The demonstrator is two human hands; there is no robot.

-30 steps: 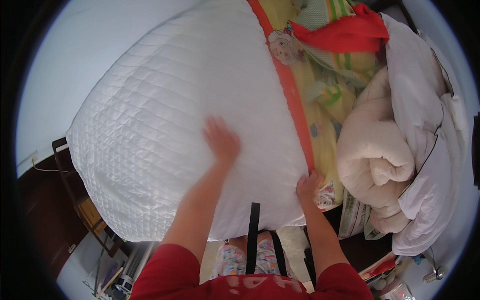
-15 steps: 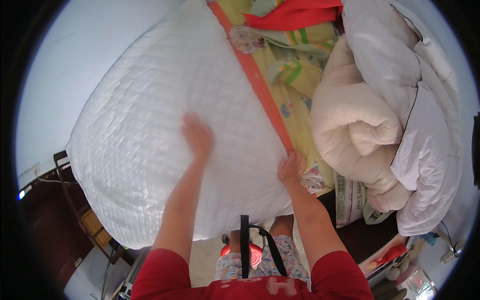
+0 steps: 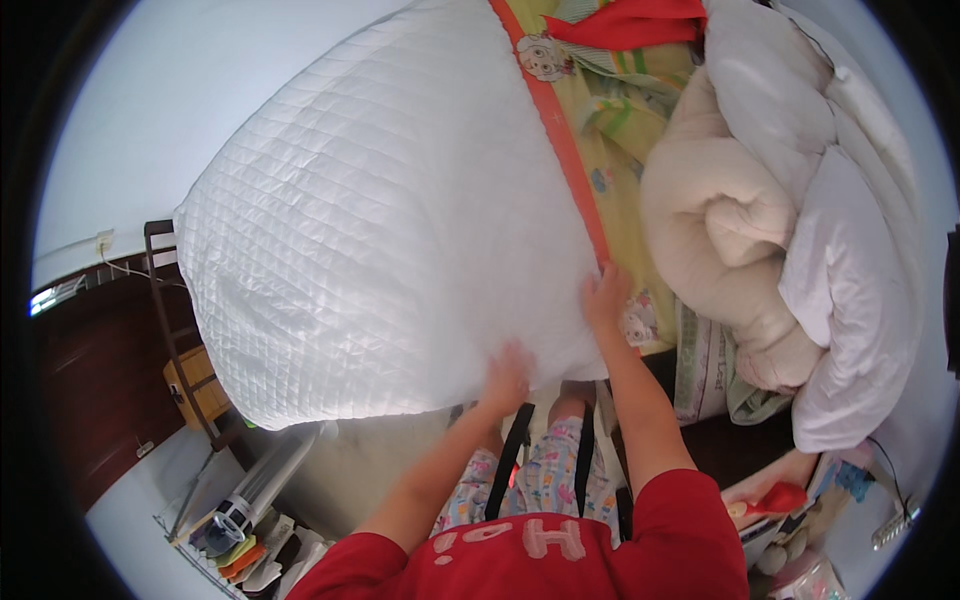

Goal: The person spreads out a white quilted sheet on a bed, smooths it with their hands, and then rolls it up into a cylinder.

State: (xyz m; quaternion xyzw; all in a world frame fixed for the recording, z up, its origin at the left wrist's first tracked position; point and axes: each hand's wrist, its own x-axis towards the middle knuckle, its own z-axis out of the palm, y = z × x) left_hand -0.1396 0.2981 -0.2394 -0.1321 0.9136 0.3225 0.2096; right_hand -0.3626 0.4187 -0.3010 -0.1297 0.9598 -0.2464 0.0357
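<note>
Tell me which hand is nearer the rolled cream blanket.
Right. The right hand rests at the quilted white mattress pad's orange-trimmed edge, beside the rolled cream blanket; the left hand is farther away.

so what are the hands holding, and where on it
Both hands grip the white quilted cover at its near edge: left hand on the lower edge, right hand by the orange border.

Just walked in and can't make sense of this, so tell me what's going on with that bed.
A person in a red top stands at the bed's near edge with both hands on a white quilted mattress pad. The left hand presses on its near edge, and the right hand rests at its right corner beside the orange border of a yellow patterned sheet. A rolled cream blanket and white pillows are piled on the right.
</note>
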